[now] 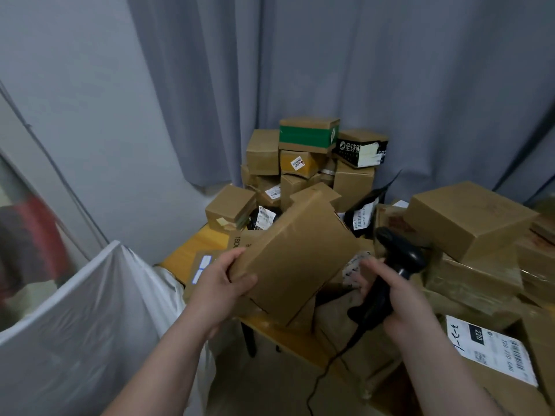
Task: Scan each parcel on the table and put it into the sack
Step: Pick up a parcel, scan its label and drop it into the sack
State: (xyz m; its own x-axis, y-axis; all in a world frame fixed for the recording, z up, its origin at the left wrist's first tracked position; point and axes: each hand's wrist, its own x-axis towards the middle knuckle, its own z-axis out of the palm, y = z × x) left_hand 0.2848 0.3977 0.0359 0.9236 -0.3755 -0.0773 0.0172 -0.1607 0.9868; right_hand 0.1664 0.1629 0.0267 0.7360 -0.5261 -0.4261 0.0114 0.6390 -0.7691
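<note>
Most of the writing in the room is too small to read. A black carton [360,150] on top of the back pile shows white Chinese characters beginning "全球". A large box [492,352] at the near right carries a white shipping label with "220" in a black patch, a barcode and rows of print I cannot make out. Brown print that looks like "180" runs up the side of a flat carton [237,240] lying on the table [192,244]. One box [309,135] at the top of the pile is banded with green tape, and two black mailer bags [363,214] wear white barcode labels.

The left hand [220,291] grips a plain brown parcel [295,253] by its lower corner, thumb across the front face and fingers behind. The parcel is held up and tilted over the near edge of the table, no label showing on the faces turned this way. The right hand [399,298] is curled round the grip of a black scanner [390,265], forefinger stretched out along it, the head just beside the parcel's right edge and a cable hanging below.

The white sack [90,310] stands open at the left, against the table's end, near the left forearm
</note>
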